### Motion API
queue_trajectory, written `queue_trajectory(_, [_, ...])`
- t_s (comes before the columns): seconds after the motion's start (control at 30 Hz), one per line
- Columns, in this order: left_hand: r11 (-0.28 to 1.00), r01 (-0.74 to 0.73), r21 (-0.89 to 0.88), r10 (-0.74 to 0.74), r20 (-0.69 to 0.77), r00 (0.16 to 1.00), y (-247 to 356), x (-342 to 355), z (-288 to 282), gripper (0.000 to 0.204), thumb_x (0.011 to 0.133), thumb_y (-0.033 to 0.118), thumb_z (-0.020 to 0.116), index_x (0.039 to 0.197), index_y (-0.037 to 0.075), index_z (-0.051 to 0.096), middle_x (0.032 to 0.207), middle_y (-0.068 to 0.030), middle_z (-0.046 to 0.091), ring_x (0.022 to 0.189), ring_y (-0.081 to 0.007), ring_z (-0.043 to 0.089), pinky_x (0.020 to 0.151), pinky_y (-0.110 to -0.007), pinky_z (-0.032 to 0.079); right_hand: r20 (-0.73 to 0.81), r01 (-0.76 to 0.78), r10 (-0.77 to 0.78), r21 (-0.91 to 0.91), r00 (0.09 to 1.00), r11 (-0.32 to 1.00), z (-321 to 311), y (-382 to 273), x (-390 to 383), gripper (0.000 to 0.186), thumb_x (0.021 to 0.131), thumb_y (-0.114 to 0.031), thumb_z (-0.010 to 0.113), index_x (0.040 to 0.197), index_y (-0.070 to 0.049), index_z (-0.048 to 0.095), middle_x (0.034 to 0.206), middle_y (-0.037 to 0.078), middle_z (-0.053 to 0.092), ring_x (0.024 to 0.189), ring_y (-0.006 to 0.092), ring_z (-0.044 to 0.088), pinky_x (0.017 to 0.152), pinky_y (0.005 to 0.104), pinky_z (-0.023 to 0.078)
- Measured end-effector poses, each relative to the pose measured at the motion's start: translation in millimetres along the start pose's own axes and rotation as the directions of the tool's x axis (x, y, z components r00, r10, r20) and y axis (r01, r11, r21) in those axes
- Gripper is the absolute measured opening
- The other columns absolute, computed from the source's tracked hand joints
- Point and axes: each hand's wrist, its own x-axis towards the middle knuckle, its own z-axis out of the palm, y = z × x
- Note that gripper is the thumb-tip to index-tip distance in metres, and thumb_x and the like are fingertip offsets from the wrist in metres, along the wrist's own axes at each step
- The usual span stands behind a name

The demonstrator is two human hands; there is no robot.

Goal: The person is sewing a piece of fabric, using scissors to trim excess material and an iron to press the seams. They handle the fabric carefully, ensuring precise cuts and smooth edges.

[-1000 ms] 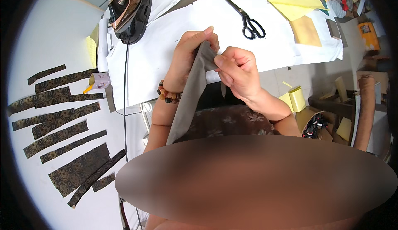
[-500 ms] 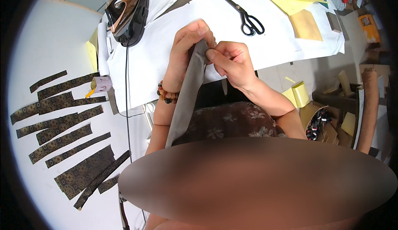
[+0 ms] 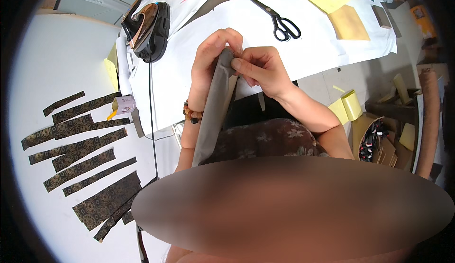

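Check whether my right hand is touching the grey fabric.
Touching: in the head view, the right hand has its thumb on the grey fabric near its top.

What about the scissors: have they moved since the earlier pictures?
No: the scissors keep their place on the white sheet, left of the tan piece; only the view shifted.

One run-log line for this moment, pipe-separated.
left hand: holding grey cloth | right hand: pinching its upper end | scissors: on white sheet | iron: left of scissors
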Motion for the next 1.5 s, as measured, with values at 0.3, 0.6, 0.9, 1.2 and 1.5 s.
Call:
queue_trajectory(0.3, [0.976, -0.188, 0.112, 0.189, 0.004, 0.982, -5, 2, -6, 0.034, 0.105, 0.028, 0.051, 0.085, 0.003, 0.061, 0.104, -0.007, 0.057, 0.081, -0.0142, 0.06, 0.066, -0.026, 0.047, 0.035, 0.038, -0.034, -0.107, 0.999, 0.994, -2, 3, 6, 0.023, 0.1, -0.012, 0.069, 0.081, 0.0, 0.07, 0.057, -0.002, 0.057, 0.05, 0.0051, 0.05, 0.048, 0.022, 0.035])
queue_trajectory(0.6, [1.0, 0.015, 0.002, -0.015, 0.129, 0.992, -2, 4, -9, 0.051, 0.105, 0.042, 0.042, 0.077, 0.002, 0.057, 0.104, -0.0118, 0.058, 0.069, -0.02, 0.063, 0.066, -0.028, 0.052, 0.016, 0.077, -0.077, -0.028, 0.997, 0.997, -4, 13, 13, 0.018, 0.101, -0.014, 0.07, 0.088, -0.001, 0.072, 0.068, 0.002, 0.064, 0.059, 0.0064, 0.055, 0.051, 0.0224, 0.04])
queue_trajectory(0.9, [0.999, 0.038, 0.004, -0.038, 0.018, 0.999, -2, 1, -6, 0.045, 0.104, 0.04, 0.042, 0.075, 0.007, 0.05, 0.111, -0.0101, 0.054, 0.068, -0.0119, 0.051, 0.064, -0.024, 0.043, 0.011, -0.136, 0.135, 0.017, 0.991, 0.991, -5, 23, 5, 0.034, 0.106, -0.031, 0.062, 0.093, 0.0, 0.07, 0.068, 0.001, 0.062, 0.055, 0.0082, 0.053, 0.052, 0.0205, 0.039])
queue_trajectory(1.2, [0.979, -0.165, 0.123, 0.161, 0.047, 0.986, -8, 6, -18, 0.043, 0.105, 0.035, 0.04, 0.075, 0.006, 0.051, 0.112, -0.0099, 0.053, 0.08, -0.0072, 0.044, 0.069, -0.019, 0.036, 0.009, -0.26, 0.269, 0.291, 0.963, 0.921, 4, 24, -7, 0.036, 0.107, -0.036, 0.056, 0.102, -0.001, 0.067, 0.075, 0.003, 0.063, 0.055, 0.0079, 0.047, 0.052, 0.0233, 0.037])
queue_trajectory(1.5, [0.981, -0.15, 0.126, 0.146, 0.043, 0.988, -5, 4, -15, 0.045, 0.104, 0.036, 0.04, 0.074, 0.006, 0.052, 0.112, -0.0095, 0.053, 0.1, -0.0132, 0.044, 0.09, -0.023, 0.033, 0.073, -0.275, 0.271, 0.44, 0.96, 0.855, 20, 18, -6, 0.02, 0.101, -0.026, 0.069, 0.099, -0.007, 0.065, 0.081, 0.001, 0.064, 0.061, 0.006, 0.048, 0.059, 0.0232, 0.037])
